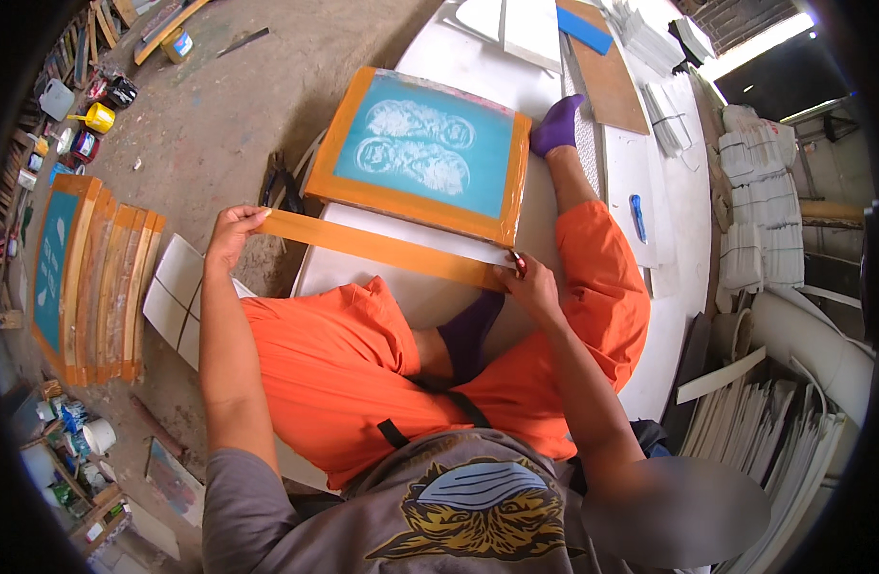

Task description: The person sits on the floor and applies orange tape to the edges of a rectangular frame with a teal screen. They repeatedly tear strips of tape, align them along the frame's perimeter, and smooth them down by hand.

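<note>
A strip of orange-brown packing tape (382,247) is stretched taut between my two hands. Its left end is pinched in the fingers of my left hand (231,234). My right hand (532,287) is closed at the other end, also gripping a small tool with a red and dark handle (521,265); its exact kind is too small to tell. Just beyond the tape lies a screen-printing frame (336,137) with teal mesh, pale round artwork and an orange-taped border. The strip runs near the frame's front edge, apart from it at the left.
My orange-trousered legs rest on the white table (683,316), one purple-socked foot (557,124) against the frame's right side. A blue cutter knife (638,218) lies to the right. Several more frames (124,287) stand at left, near paint pots (99,118). Stacked white sheets (760,201) are at far right.
</note>
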A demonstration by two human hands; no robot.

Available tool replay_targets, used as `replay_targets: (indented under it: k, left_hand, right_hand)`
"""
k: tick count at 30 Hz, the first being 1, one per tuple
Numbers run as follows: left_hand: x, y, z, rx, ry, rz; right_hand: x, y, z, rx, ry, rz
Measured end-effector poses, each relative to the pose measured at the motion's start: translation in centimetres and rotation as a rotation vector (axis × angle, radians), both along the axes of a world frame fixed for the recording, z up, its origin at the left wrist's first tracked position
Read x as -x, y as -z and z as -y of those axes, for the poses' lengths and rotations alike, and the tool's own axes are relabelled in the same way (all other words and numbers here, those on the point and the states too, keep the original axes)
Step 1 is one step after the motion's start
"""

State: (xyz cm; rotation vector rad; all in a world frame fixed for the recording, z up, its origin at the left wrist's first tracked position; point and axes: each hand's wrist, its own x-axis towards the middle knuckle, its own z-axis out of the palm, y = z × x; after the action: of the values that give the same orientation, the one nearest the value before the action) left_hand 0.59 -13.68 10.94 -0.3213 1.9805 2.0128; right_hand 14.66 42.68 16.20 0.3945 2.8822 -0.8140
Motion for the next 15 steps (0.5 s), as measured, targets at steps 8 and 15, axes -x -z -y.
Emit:
replay_targets:
  k: [8, 15]
  left_hand:
    - [-0.7, -0.6, 2.2, 0.027, -0.008, -0.016]
    - [-1.8, -2.9, 2.5, 0.006, -0.060, -0.031]
  right_hand:
    - [0.5, 0.6, 1.0, 0.026, 0.083, 0.096]
    - [0.9, 0.2, 1.7, 0.037, 0.096, 0.161]
